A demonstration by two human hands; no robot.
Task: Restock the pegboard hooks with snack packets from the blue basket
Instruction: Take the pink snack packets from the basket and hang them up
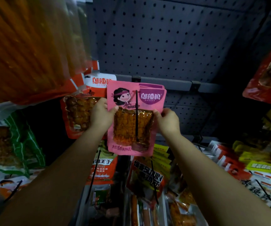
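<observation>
Centrally, a pink snack packet point(132, 118) is held upright before the grey pegboard point(172, 38), with at least one more pink packet edge showing just behind its upper right corner. A black hook point(136, 115) runs down the packet's front, from near the printed logo to the lower part of the clear window; whether the packet hangs on it cannot be told. The left hand point(99, 115) grips the packet's left edge, thumb laid on the front at the top of the window. The right hand point(168, 120) pinches the right edge, fingers curled over it. Both bare forearms rise from the bottom corners of the view. Just left of the left hand hangs an orange-and-white packet point(80, 110) bearing the same logo, partly hidden by the hand. Below the pink packet hang further rows: an orange packet with black lettering point(145, 178) and yellow packets point(161, 154) to its right. Large orange packets point(25, 46) fill the upper left, blurred. The blue basket is out of view.
</observation>
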